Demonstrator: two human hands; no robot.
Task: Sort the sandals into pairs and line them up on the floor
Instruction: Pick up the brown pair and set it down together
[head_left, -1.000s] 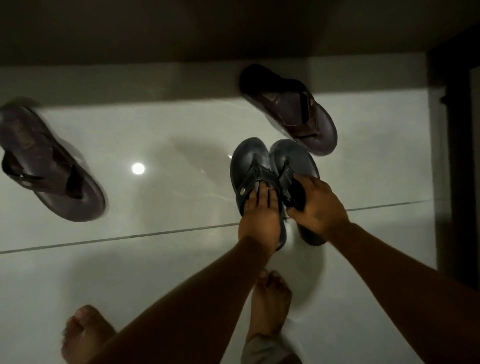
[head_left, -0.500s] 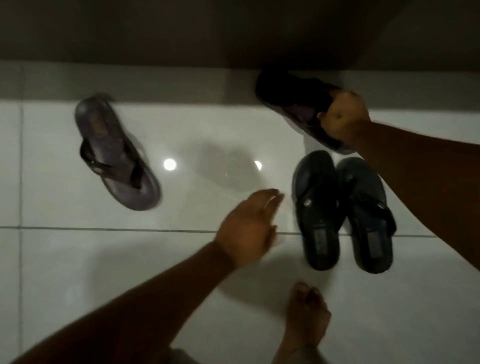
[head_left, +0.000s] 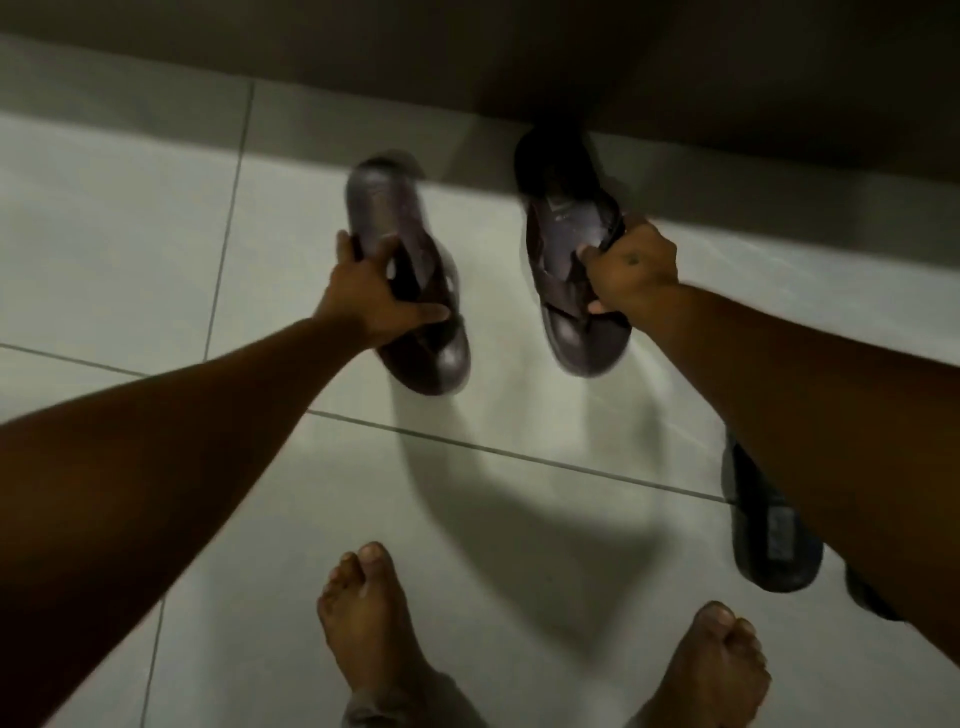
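Two dark brown sandals are held above the pale tiled floor (head_left: 156, 249), side by side and a little apart. My left hand (head_left: 371, 293) grips the left brown sandal (head_left: 415, 291) by its strap and edge. My right hand (head_left: 631, 265) is closed on the strap of the right brown sandal (head_left: 566, 249). Both sandals are blurred. A black sandal (head_left: 769, 535) lies on the floor at the right, partly hidden under my right forearm; a sliver of its partner (head_left: 872, 597) shows beside it.
My two bare feet (head_left: 363, 608) (head_left: 722, 670) stand on the tiles at the bottom. A dark wall (head_left: 467, 52) with a grey skirting strip runs along the top. Open floor lies at the left.
My left hand has reached the left brown sandal and taken hold of it. My right hand has pulled the other brown sandal away from the wall. The view has shifted, so the black pair sits lower right.
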